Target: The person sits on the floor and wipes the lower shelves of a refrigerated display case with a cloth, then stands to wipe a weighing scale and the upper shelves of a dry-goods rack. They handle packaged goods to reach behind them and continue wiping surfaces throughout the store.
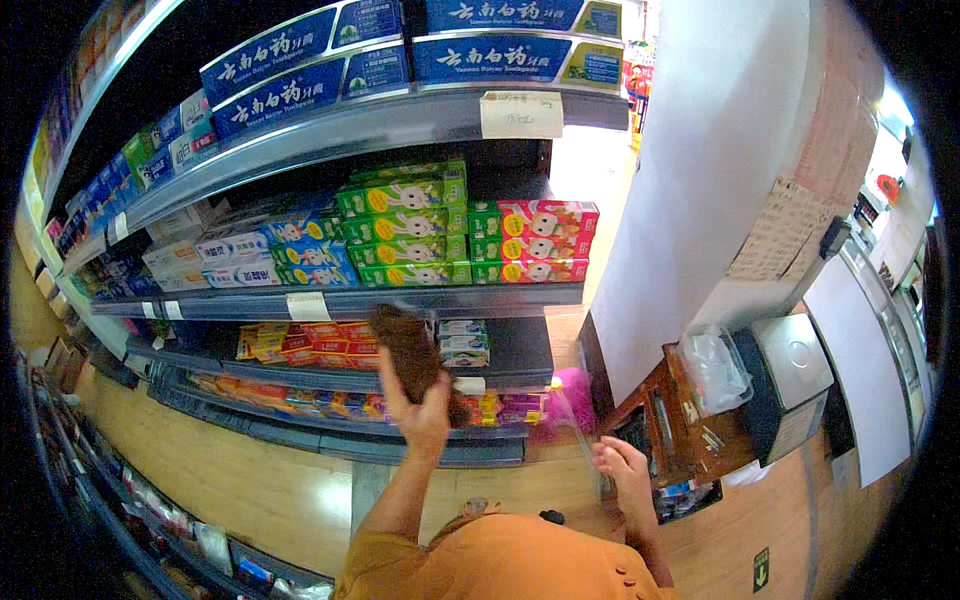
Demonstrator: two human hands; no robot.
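My left hand (421, 424) is raised before the shelves, gripping a dark brown, blurred cloth-like item (409, 356). This item hides part of the red and yellow boxes behind it. Lower right, my right hand (624, 461) is closed around the thin, pale handle of a duster with a fluffy pink head (571, 397). The pink head hangs beside the right end of the lower shelves. Above my left hand, green toothpaste boxes (409, 231) with a rabbit picture stand stacked alongside pink and green ones (536, 238).
Blue toothpaste boxes (491, 60) fill the upper shelf, whose metal edge (420, 120) carries a paper tag. To the right are a white pillar (697, 150) and a wooden desk (675, 435) bearing a plastic container (712, 367). Another goods rack (150, 495) runs along the lower left.
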